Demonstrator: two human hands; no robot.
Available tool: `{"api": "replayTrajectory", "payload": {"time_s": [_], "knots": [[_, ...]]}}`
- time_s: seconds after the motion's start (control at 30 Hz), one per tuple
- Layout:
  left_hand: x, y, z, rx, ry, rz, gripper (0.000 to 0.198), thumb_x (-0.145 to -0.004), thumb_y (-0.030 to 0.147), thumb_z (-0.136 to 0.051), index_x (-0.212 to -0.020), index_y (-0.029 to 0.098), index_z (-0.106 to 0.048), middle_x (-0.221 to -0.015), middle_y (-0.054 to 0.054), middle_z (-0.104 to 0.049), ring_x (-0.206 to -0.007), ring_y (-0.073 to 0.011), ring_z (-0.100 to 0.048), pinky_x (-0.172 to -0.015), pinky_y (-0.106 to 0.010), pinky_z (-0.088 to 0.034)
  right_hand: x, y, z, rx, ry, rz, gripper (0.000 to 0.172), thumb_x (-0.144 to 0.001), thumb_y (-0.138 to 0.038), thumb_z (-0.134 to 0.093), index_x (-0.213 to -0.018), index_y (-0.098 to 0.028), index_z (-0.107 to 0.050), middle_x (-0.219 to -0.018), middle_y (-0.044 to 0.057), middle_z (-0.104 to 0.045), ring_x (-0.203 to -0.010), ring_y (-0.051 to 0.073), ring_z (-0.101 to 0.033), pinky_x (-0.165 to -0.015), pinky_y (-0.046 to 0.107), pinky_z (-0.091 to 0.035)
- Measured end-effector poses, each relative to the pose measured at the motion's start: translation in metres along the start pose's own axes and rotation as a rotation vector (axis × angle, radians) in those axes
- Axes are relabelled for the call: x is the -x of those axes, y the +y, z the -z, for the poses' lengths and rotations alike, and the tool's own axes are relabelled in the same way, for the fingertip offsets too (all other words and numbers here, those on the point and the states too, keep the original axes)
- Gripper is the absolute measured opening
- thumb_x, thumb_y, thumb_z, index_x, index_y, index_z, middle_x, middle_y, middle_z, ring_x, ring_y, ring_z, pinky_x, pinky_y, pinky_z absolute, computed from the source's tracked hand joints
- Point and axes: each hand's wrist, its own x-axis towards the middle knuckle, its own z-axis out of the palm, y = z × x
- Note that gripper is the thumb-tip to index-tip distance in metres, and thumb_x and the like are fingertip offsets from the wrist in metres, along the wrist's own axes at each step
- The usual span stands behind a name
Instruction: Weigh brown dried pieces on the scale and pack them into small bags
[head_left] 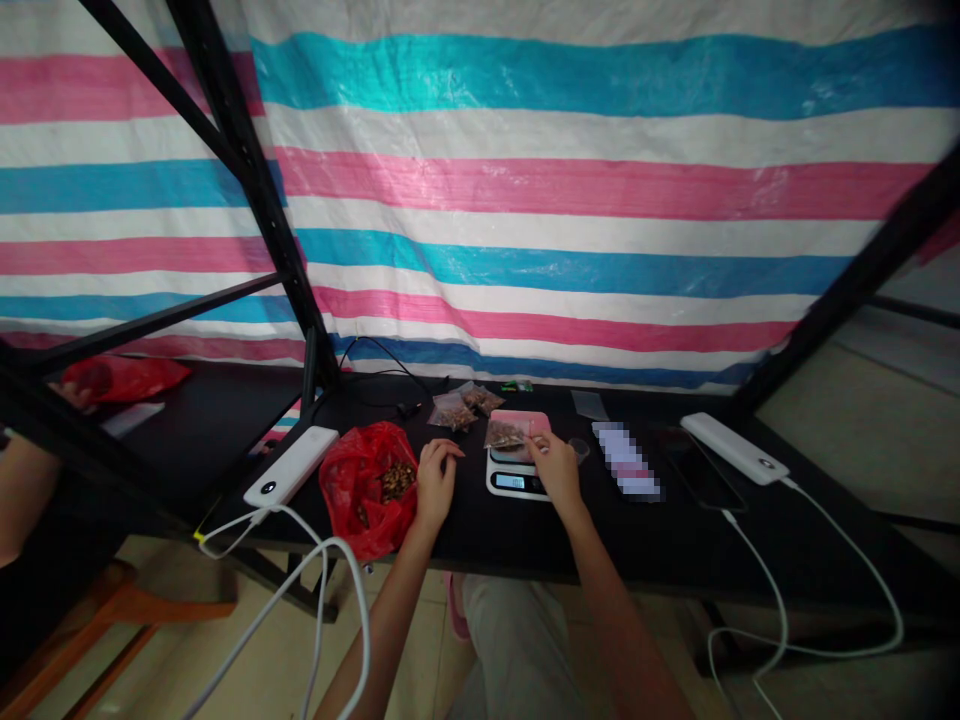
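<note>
My right hand (556,470) is closed at the right edge of a small clear plastic bag (505,435) of brown bits, pinching it over a kitchen scale (491,482). The scale has a pink top and a lit display; I cannot tell whether the bag's weight rests on it. My left hand (436,482) lies on the black table, fingers loosely bent and holding nothing. Just left of it, an opened red plastic bag (343,492) holds loose brown-yellow pieces (397,481). More filled clear bags (452,411) lie behind, between my left hand and the scale.
A phone (627,460), a dark phone (705,470) and a white power bank (735,448) with cables lie right. Another white power bank (291,467) sits left. A flat clear bag (590,404) lies at the back. Beyond a black frame post (255,190) is another person's arm (26,490).
</note>
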Motion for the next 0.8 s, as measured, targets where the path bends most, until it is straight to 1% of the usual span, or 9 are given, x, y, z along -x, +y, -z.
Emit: {"api": "replayTrajectory", "payload": {"time_s": [0.1,0.2,0.27,0.33,0.4,0.47,0.57,0.63,0.8], "knots": [[-0.001,0.003,0.000,0.059,-0.003,0.007,0.018,-0.083,0.017,-0.041,-0.082,0.018,-0.060,-0.091,-0.005,-0.057,-0.092,-0.0177,-0.052,-0.082,-0.032,-0.041,0.003,-0.014,-0.002,-0.089,0.004,0.212,0.017,-0.081,-0.033,-0.050,-0.081,-0.023,-0.063,-0.077,0.001,-0.065,-0.054,0.014,-0.056,-0.056,0.026,-0.040],[-0.001,0.004,0.001,0.158,0.045,0.062,0.022,-0.084,0.027,-0.046,-0.101,0.018,-0.057,-0.103,-0.007,-0.057,-0.097,-0.0179,-0.052,-0.081,-0.031,-0.042,0.010,-0.033,-0.001,-0.148,-0.054,0.402,0.015,-0.082,-0.030,-0.049,-0.084,-0.023,-0.063,-0.088,0.002,-0.062,-0.058,0.013,-0.056,-0.062,0.026,-0.043],[-0.001,0.003,0.000,0.246,0.054,0.106,0.031,-0.083,0.031,-0.048,-0.110,0.018,-0.054,-0.113,-0.008,-0.055,-0.103,-0.0184,-0.051,-0.085,-0.031,-0.042,0.015,-0.044,-0.003,-0.207,-0.096,0.464,0.016,-0.083,-0.029,-0.048,-0.086,-0.023,-0.063,-0.091,0.003,-0.061,-0.064,0.013,-0.057,-0.064,0.026,-0.044],[-0.002,0.000,-0.002,0.360,-0.013,0.150,0.034,-0.082,0.035,-0.050,-0.110,0.018,-0.057,-0.115,-0.009,-0.057,-0.106,-0.0190,-0.051,-0.088,-0.031,-0.041,0.019,-0.049,-0.008,-0.269,-0.128,0.491,0.016,-0.083,-0.027,-0.048,-0.086,-0.023,-0.063,-0.090,0.003,-0.062,-0.070,0.015,-0.058,-0.067,0.026,-0.044],[-0.003,-0.005,-0.003,0.471,-0.116,0.218,0.032,-0.080,0.038,-0.052,-0.100,0.015,-0.063,-0.104,-0.009,-0.064,-0.098,-0.0196,-0.057,-0.085,-0.030,-0.043,0.021,-0.049,-0.018,-0.323,-0.144,0.478,0.017,-0.083,-0.027,-0.048,-0.085,-0.022,-0.064,-0.088,0.003,-0.063,-0.072,0.015,-0.058,-0.067,0.027,-0.045],[-0.004,-0.010,-0.005,0.546,-0.144,0.288,0.031,-0.076,0.040,-0.057,-0.087,0.012,-0.067,-0.087,-0.007,-0.068,-0.083,-0.0190,-0.061,-0.077,-0.029,-0.045,0.021,-0.045,-0.029,-0.379,-0.126,0.411,0.018,-0.082,-0.029,-0.048,-0.089,-0.022,-0.064,-0.086,0.004,-0.065,-0.069,0.016,-0.058,-0.062,0.026,-0.045],[-0.006,-0.013,-0.005,0.606,-0.019,0.356,0.030,-0.069,0.040,-0.064,-0.077,0.011,-0.068,-0.074,-0.005,-0.068,-0.070,-0.0171,-0.061,-0.068,-0.026,-0.046,0.020,-0.039,-0.043,-0.465,-0.082,0.284,0.024,-0.079,-0.032,-0.054,-0.097,-0.021,-0.063,-0.082,0.004,-0.067,-0.066,0.016,-0.060,-0.054,0.025,-0.043],[-0.006,-0.012,-0.004,0.638,0.043,0.383,0.030,-0.067,0.040,-0.065,-0.074,0.011,-0.067,-0.068,-0.004,-0.067,-0.064,-0.0157,-0.059,-0.064,-0.025,-0.045,0.020,-0.037,-0.047,-0.517,-0.069,0.228,0.027,-0.075,-0.033,-0.057,-0.098,-0.020,-0.063,-0.078,0.003,-0.068,-0.067,0.017,-0.061,-0.053,0.025,-0.042],[-0.005,-0.007,-0.004,0.628,0.084,0.374,0.027,-0.072,0.038,-0.061,-0.075,0.012,-0.064,-0.068,-0.003,-0.065,-0.064,-0.0138,-0.059,-0.062,-0.022,-0.044,0.022,-0.040,-0.046,-0.629,-0.062,0.148,0.028,-0.072,-0.036,-0.060,-0.093,-0.018,-0.064,-0.075,0.005,-0.069,-0.069,0.019,-0.063,-0.053,0.026,-0.041]]}}
